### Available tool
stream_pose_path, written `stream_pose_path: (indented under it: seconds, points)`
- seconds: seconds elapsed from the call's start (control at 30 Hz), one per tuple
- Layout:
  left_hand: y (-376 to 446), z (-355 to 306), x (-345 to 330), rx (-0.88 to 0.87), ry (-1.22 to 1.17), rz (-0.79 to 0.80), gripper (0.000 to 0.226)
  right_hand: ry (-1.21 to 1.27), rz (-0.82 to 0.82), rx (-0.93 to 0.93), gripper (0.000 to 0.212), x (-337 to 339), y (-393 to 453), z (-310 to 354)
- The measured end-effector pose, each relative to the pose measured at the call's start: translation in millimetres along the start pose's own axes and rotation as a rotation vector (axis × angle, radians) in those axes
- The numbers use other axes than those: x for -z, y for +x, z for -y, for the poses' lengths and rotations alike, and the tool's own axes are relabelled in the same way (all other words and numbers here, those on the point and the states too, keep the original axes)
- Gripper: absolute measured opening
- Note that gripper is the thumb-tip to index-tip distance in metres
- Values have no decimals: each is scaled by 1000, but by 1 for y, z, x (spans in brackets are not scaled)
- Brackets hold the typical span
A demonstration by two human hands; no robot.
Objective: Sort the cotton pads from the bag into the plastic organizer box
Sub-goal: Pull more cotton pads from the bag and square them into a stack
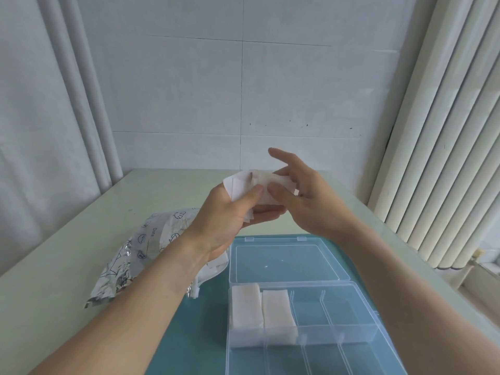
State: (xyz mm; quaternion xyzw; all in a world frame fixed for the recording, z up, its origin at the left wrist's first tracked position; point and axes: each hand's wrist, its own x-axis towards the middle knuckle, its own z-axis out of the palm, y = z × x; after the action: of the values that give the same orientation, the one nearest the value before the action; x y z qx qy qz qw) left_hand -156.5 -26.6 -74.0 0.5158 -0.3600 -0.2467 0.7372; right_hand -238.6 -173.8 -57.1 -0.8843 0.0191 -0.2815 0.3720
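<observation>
White cotton pads (pixel 250 189) sit bunched in our left hand (pixel 230 212), held up above the table (pixel 62 250) and well clear of the organizer box (pixel 305 315). Our left thumb lies across the front of the bunch and the fingers curl under it, so the stack is gripped from both sides. Our right hand (pixel 305 196) meets it from the other side — thumb and middle fingers pinch the near edge of the top pad, while the index finger sticks out straight and free, pointing away toward the wall (pixel 243 90).

Below the hands, the clear plastic box lies open on a teal mat (pixel 200 331), its lid (pixel 284 262) folded back flat on the far side. Two neat stacks of pads (pixel 262 309) fill the two leftmost compartments of the far row, side by side and touching the divider between them. The compartments to their right and the near row show only bare plastic.

To the left of the box lies the silvery printed bag (pixel 135 255), crumpled, partly hidden behind our left forearm — its open mouth points toward the box, with a little white showing at the opening. On the right edge of the view hang pale vertical blinds (pixel 443 131).
</observation>
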Motion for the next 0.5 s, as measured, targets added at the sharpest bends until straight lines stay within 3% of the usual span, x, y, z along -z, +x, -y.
stream_pose_path:
  seconds: [0.2, 0.27, 0.4, 0.5]
  points:
    - [2, 1, -1, 77, -84, -66, 27, -161, -78, -43, 34, 1, 3, -2]
    - [3, 3, -1, 123, -86, -151, 35, 13, -144, -130, 31, 5, 4, 0]
    - [6, 7, -5, 137, -282, -254, 46, 727, -121, -365, 11, 15, 1, 18]
    - [9, 10, -11, 85, -394, -292, 56, 789, -10, -473, 14, 9, -3, 26]
